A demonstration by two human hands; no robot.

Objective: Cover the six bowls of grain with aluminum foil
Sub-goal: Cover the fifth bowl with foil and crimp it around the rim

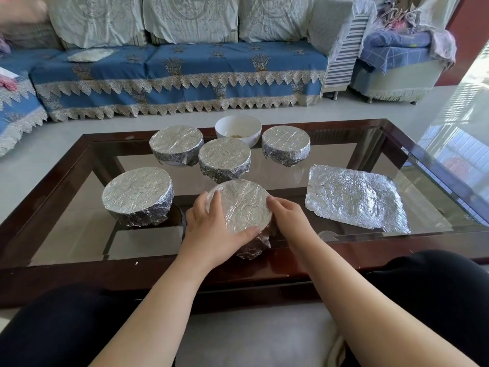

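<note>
Pressing the foil down on the near bowl [239, 207] at 6 o'clock, the left hand [211, 229] and right hand [287, 215] curl spread fingers round its rim. Best to squeeze gently all round. The open bowl [238, 129] waits at 12 o'clock, the spare sheet [352, 198] at 3.

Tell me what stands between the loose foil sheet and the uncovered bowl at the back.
The foil sheet lies flat at the right; the uncovered white bowl sits at the far edge. The back right covered bowl stands roughly between them, so the sheet would probably have to be lifted over it.
</note>
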